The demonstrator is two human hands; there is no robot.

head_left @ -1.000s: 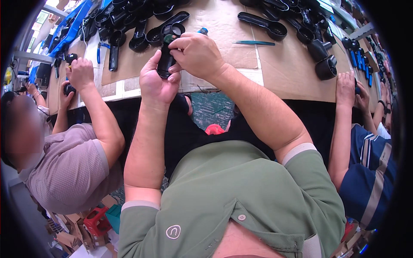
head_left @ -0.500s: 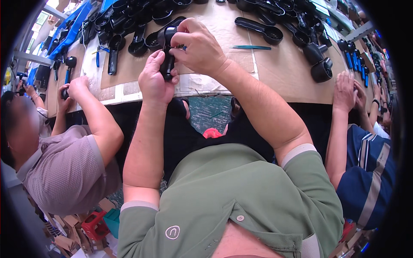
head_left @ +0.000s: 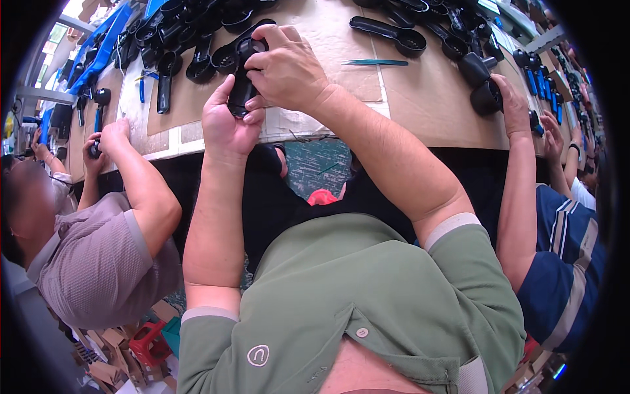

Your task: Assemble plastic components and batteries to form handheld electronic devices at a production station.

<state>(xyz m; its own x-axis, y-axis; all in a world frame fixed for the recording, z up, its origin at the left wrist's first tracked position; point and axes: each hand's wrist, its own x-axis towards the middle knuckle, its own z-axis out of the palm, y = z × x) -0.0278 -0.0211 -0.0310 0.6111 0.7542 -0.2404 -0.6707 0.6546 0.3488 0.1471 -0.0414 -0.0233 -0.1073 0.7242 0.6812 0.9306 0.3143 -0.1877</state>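
Observation:
Over the near table edge I hold a black plastic housing [head_left: 240,94] with a round head and a long handle. My left hand [head_left: 231,123] is closed around the lower handle, thumb along one side and fingertips on the other. My right hand [head_left: 289,69] is closed over the upper part, its fingers bent about the round head and the neck. They cover much of that end, so I cannot make out any small part under them. A thin green pair of tweezers [head_left: 375,62] lies on the table to the right of my right hand.
Many black housings [head_left: 190,29] are heaped along the far side; a single half shell [head_left: 387,36] lies beyond the tweezers. Blue-handled pliers [head_left: 142,87] lie at the left. Co-workers sit close on both sides; the right one's hand [head_left: 514,105] touches a black round-headed piece [head_left: 486,98].
My right fingers have gone from a pinch at the housing's middle to a grip around its upper part, and the housing has turned slightly. The right co-worker's hand has reached forward to a black piece.

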